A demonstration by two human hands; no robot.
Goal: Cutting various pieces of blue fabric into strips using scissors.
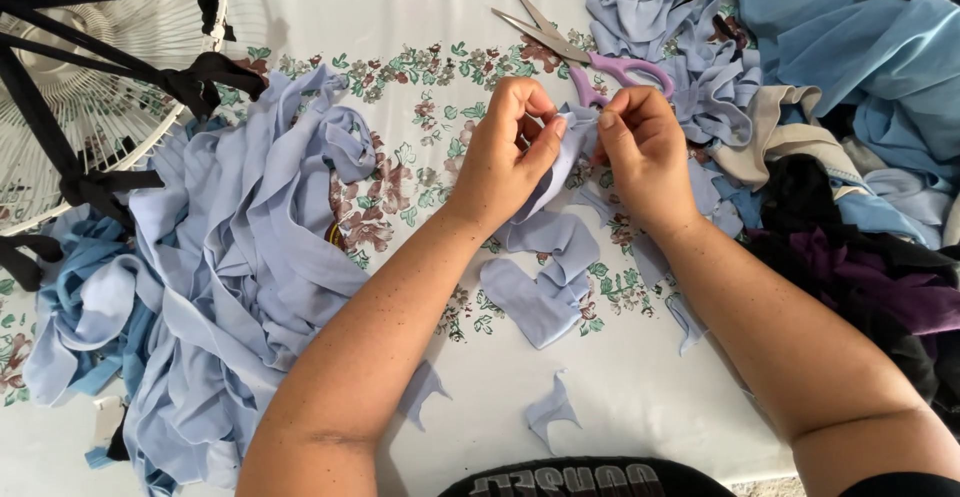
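My left hand [505, 152] and my right hand [640, 147] meet above the middle of the table, both pinching the top end of a pale lilac fabric strip [545, 277]. The strip hangs down between my wrists and folds onto the flowered white tablecloth [420, 17]. Just beyond my fingers lie scissors [575, 52] with purple handles, blades pointing to the upper left, partly resting on fabric.
A big heap of lilac and blue strips [230, 277] fills the left side. A white fan guard wrapped with black strips [90, 77] sits at the top left. Blue, beige, black and purple cloth [850, 157] is piled on the right. Small lilac scraps [550, 412] lie near me.
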